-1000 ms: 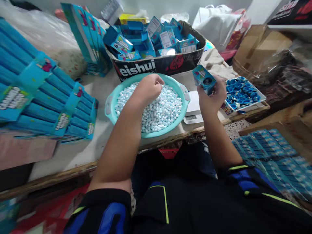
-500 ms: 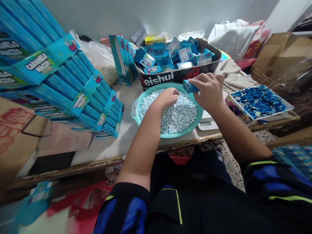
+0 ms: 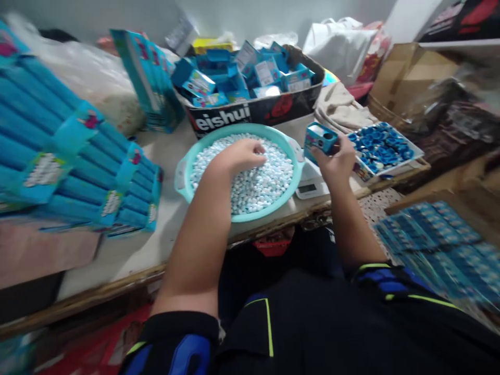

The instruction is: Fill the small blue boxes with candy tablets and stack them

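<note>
The right hand (image 3: 339, 159) grips a blue box (image 3: 321, 138), its round hole showing, just right of the turquoise basin (image 3: 250, 217). The left hand (image 3: 247, 156) curls over the pale candies (image 3: 265, 182) filling that basin; whether its fingers pinch any, I cannot tell. Beyond, a black carton (image 3: 253, 112) holds jumbled blue packets (image 3: 267, 73); at right, a white tray (image 3: 416, 154) holds blue round pieces (image 3: 385, 146).

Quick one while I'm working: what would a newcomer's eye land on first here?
Probably the turquoise bowl of pale candies mid-view, with the left hand over them. Next, the tall blue stack at the left edge and the black carton of jumbled packets behind the bowl. Right of the bowl, the right hand holds a small box.
</note>
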`<state>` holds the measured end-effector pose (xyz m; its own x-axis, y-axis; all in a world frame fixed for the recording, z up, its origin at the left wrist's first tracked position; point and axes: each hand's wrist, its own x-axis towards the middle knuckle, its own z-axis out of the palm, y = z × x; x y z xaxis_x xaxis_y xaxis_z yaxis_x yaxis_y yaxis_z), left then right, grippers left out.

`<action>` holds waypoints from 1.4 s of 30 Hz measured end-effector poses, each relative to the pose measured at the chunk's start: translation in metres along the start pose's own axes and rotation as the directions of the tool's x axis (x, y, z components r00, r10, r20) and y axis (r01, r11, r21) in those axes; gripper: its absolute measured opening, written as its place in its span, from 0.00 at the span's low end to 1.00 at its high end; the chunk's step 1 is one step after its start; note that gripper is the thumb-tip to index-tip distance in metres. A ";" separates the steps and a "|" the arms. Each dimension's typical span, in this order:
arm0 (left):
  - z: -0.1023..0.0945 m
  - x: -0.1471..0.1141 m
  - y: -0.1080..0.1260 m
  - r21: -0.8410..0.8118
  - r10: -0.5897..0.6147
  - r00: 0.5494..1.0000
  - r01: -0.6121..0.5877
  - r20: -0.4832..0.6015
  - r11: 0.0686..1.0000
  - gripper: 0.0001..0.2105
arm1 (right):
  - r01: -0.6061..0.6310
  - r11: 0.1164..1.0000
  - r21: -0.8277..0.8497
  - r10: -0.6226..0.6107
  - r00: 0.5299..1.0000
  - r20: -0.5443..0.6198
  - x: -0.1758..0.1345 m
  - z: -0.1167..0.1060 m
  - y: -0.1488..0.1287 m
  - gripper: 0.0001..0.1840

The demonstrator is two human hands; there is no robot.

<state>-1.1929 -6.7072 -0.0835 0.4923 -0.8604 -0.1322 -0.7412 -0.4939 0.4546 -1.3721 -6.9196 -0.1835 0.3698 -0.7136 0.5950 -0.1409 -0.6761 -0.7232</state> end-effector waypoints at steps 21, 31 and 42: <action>-0.007 -0.005 0.013 0.046 -0.065 0.998 0.066 -0.023 0.997 0.13 | -0.360 0.632 0.687 0.656 0.720 -0.226 -0.014 -0.015 0.066 0.12; -0.008 -0.009 0.012 0.012 -0.068 0.998 0.068 -0.012 0.998 0.20 | -0.410 0.598 0.688 0.658 0.742 -0.129 -0.013 -0.010 0.069 0.06; -0.001 -0.003 0.009 0.026 -0.028 0.999 0.029 -0.039 0.999 0.16 | -0.483 0.467 0.741 0.743 0.668 -0.033 -0.011 -0.015 0.071 0.06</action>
<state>-1.2004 -6.7089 -0.0783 0.5305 -0.8405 -0.1106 -0.7382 -0.5221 0.4272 -1.4003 -6.9622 -0.2357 0.1123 -0.9853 -0.1286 0.4357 0.1652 -0.8848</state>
